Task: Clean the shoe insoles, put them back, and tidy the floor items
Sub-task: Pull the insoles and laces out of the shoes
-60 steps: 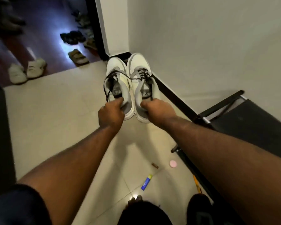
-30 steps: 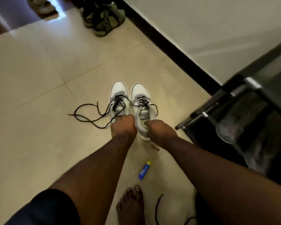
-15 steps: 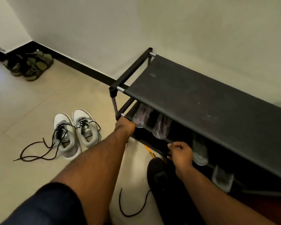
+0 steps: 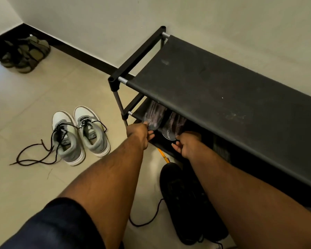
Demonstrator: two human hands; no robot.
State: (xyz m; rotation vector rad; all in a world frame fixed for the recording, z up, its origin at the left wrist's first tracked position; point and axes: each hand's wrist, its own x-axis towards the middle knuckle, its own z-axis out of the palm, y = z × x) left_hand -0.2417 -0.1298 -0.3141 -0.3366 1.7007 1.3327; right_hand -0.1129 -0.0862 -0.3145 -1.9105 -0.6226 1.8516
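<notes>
Insoles [image 4: 153, 115] seemingly touching both hands' fingers [image 4: 145, 123]

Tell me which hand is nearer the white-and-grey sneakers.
Left. The left hand reaches to an insole on the rack, just right of the white-and-grey sneakers; the right hand is farther right.

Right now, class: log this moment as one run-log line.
left hand: touching left insole | right hand: reaching right insole | white sneakers: on floor, unlaced

Arms: both bare from the elbow down, with fine dark hair.
Left sleeve [image 4: 48, 229]: short, dark navy fabric, plain.
Hands: left hand [image 4: 139, 134] and right hand [image 4: 188, 143], no rings or watch.
</notes>
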